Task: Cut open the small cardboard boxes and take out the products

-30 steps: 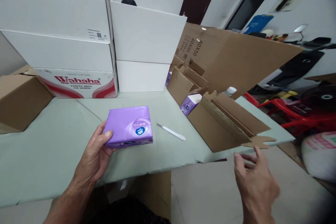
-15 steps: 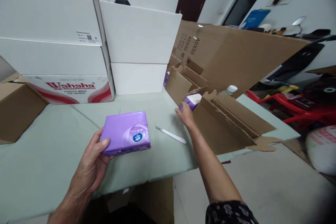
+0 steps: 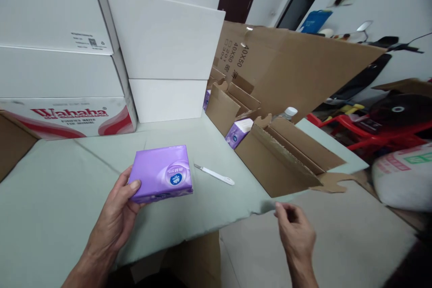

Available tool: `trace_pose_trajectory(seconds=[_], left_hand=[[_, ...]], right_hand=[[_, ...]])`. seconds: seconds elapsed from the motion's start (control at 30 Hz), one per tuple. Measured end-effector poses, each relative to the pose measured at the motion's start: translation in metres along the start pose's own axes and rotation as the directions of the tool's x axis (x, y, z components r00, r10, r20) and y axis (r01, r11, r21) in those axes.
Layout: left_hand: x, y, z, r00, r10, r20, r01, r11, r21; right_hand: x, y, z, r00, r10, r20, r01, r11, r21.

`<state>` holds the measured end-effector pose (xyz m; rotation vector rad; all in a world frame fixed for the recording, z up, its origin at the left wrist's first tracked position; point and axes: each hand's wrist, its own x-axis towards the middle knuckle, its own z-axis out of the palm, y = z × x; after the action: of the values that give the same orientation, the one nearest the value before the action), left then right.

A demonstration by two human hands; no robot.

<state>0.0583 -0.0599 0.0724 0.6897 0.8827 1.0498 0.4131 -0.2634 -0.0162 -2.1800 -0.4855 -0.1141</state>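
My left hand is closed round the left end of a purple tissue pack, thumb on top, holding it tilted above the table. Its blue round label faces up at the right. A craft knife with a white handle lies on the cloth just right of the pack. My right hand hangs past the table's front edge, its fingers curled in towards the thumb, with nothing visible in them. Another purple tissue pack stands wedged between two brown cardboard boxes, the nearer box being closest to that hand.
White cartons are stacked at the back, with a Wahaba-like printed carton low on the left. A large cardboard sheet rises behind the open boxes. A bottle with a white cap stands behind the nearer box. Red plastic stools are at the right.
My right hand has left the tissue pack between the boxes and moved towards me and right, past the table edge. The left hand still holds its pack. The view has shifted right.
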Motion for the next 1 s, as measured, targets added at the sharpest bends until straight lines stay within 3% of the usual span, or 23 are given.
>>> trace_pose_trajectory(seconds=[0.07,0.13,0.23,0.33,0.57,1.0], left_hand=[[-0.002,-0.003,0.003,1.000,-0.001,0.015,0.001,1.000,0.002],[-0.005,-0.006,0.006,0.999,-0.005,0.032,0.004,1.000,0.004],[-0.012,-0.011,0.010,0.999,-0.014,0.042,0.014,1.000,0.007],[-0.016,-0.013,0.012,0.999,-0.023,0.043,0.022,1.000,0.018],[-0.015,-0.012,0.018,0.998,-0.034,0.055,0.031,0.998,0.054],[-0.017,-0.004,0.013,1.000,-0.018,0.020,0.017,0.997,0.070]], right_hand=[[0.016,0.009,-0.010,0.999,0.033,-0.035,-0.033,0.999,-0.007],[0.034,0.007,-0.010,1.000,0.003,0.028,-0.003,1.000,0.000],[0.052,-0.005,-0.003,0.992,-0.067,0.103,0.065,0.997,0.030],[0.056,-0.010,0.008,0.991,-0.091,0.093,0.086,0.995,0.058],[0.062,-0.015,0.044,0.983,-0.135,0.127,0.114,0.980,0.161],[0.122,-0.048,0.125,0.949,-0.274,0.157,0.255,0.958,0.131]])
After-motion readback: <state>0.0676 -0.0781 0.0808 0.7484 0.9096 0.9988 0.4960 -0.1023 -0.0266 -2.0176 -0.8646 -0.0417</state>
